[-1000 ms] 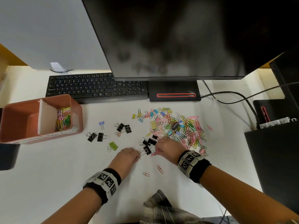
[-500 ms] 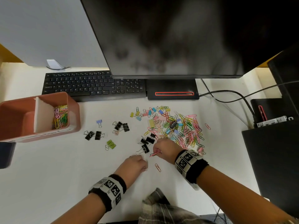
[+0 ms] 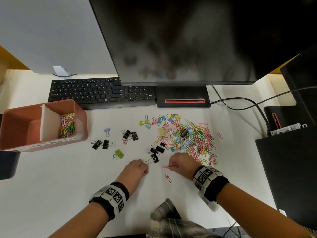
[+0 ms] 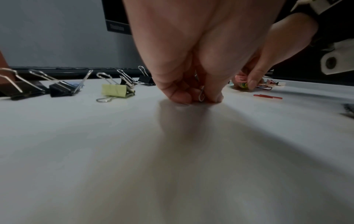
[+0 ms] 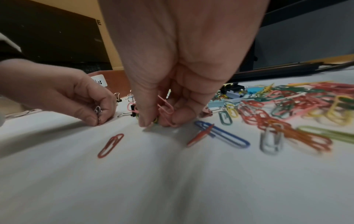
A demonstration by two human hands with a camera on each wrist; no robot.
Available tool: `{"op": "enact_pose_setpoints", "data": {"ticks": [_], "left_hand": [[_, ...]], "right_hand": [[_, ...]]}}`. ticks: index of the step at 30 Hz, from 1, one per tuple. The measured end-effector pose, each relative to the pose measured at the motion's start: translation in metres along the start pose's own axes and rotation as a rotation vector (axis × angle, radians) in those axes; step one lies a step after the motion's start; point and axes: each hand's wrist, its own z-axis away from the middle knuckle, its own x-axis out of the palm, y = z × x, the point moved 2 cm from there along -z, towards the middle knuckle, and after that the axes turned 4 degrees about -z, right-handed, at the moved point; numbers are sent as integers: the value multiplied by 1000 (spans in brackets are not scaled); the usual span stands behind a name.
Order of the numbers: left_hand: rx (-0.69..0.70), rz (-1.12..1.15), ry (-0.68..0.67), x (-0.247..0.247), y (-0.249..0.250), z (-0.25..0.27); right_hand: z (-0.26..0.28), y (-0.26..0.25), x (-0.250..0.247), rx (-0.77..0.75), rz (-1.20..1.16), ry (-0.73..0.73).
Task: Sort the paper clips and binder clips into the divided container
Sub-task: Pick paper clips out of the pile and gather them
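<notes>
A heap of coloured paper clips (image 3: 197, 136) mixed with pastel binder clips lies right of centre on the white desk. Black binder clips (image 3: 156, 151) and a green one (image 3: 119, 154) are scattered to its left. My left hand (image 3: 137, 169) presses its fingertips to the desk and pinches silver paper clips (image 4: 201, 94) (image 5: 97, 110). Just to its right, my right hand (image 3: 180, 164) holds several pink paper clips (image 5: 165, 109) against the desk. A red paper clip (image 3: 168, 177) lies loose between my wrists. The terracotta divided container (image 3: 80, 117) stands at the left with paper clips (image 3: 67, 124) in its right compartment.
A black keyboard (image 3: 101, 93) and the monitor's base (image 3: 182, 97) sit behind the clips, under a large dark monitor (image 3: 188, 40). Cables (image 3: 240, 103) and black equipment (image 3: 291, 169) fill the right side. A dark object (image 3: 7, 164) juts in below the container.
My left hand drew back toward me from the black binder clips, then edged forward again. My right hand stayed at the heap's near edge. The head view shifted slightly.
</notes>
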Motion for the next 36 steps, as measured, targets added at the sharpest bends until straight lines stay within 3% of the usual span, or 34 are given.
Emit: {"op": "enact_pose_setpoints", "data": {"ticks": [5,12,21,36], "left_hand": [[-52,70,10,2,-5,1],[-100,74,-3,1,-5,1],[-148,125,-75,-8,-12,1],[-359,262,296,-123,-84,79]], "right_hand": [[18,-1,13,25,-91,39],[28,-14,39,192,-165,66],[1,-45,39,90,-26,39],[-40,-97,41,41,211,-227]]}}
